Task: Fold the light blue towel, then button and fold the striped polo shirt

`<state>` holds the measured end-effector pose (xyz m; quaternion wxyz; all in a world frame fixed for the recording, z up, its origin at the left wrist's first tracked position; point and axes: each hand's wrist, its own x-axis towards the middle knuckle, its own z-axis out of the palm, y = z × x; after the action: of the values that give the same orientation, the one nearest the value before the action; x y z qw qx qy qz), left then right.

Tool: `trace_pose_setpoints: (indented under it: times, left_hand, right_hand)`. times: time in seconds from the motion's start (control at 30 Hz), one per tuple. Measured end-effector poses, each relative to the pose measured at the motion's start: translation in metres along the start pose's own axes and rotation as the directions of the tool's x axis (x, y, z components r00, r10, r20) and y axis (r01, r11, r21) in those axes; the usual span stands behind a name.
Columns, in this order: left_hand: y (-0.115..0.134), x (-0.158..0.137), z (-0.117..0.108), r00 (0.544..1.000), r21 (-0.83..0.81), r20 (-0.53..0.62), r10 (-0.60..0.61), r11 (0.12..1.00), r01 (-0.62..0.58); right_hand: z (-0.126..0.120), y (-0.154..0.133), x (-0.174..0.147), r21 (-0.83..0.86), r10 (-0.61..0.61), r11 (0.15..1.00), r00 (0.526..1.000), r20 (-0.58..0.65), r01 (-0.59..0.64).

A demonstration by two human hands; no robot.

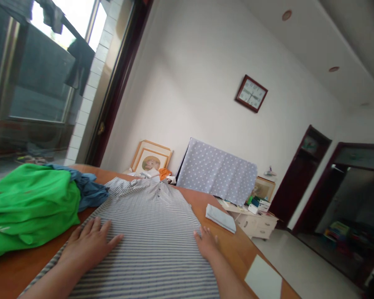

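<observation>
A striped shirt (156, 232) with a buttoned neck lies spread flat on the wooden table (199, 199), its collar at the far end. My left hand (89, 243) rests flat on the shirt's left side, fingers and thumb apart. On the right edge of the shirt lies my right hand (207, 243), its fingers spread too. Neither hand holds anything. Close to my left hand is a bright green garment (34, 203) in a heap, with a crumpled blue garment (89, 187) behind it. The shirt's near end runs out of view.
Right of the shirt lies a folded grey cloth (220, 218), and nearer me a pale flat sheet (264, 278). Beyond the table stand a dotted grey cover (218, 170) and a white cabinet (262, 226). Framed pictures (151, 158) lean on the wall; a clock (252, 94) hangs above.
</observation>
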<state>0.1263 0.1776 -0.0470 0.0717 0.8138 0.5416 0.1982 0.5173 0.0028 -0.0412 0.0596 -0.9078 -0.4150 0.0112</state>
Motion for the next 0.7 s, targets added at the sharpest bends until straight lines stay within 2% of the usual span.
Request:
trace_pose_setpoints:
  times: [0.1,0.23,0.43,0.53,0.7]
  left_hand:
    - [0.005,-0.001,-0.004,0.998,0.117,0.069,0.007,0.993,-0.015]
    - [0.006,-0.001,-0.006,0.994,0.145,0.106,-0.013,0.989,-0.003]
    - [0.005,0.001,-0.005,0.995,0.131,0.103,-0.006,0.991,-0.008]
    - [0.005,0.001,-0.005,0.996,0.109,0.090,-0.004,0.994,-0.006]
    - [0.006,0.000,-0.003,0.997,0.099,0.078,-0.004,0.995,-0.003]
  right_hand:
    - [-0.007,0.010,-0.005,-0.022,0.034,0.999,0.999,0.010,-0.033]
    - [-0.016,0.005,-0.013,-0.043,0.042,0.998,0.999,-0.008,-0.042]
    - [-0.010,-0.038,-0.040,-0.013,-0.168,0.986,0.985,-0.025,0.168]
    - [-0.002,-0.044,-0.053,0.012,-0.237,0.971,0.972,-0.005,0.237]
    - [0.003,-0.017,-0.058,-0.026,-0.134,0.991,0.991,0.021,0.135]
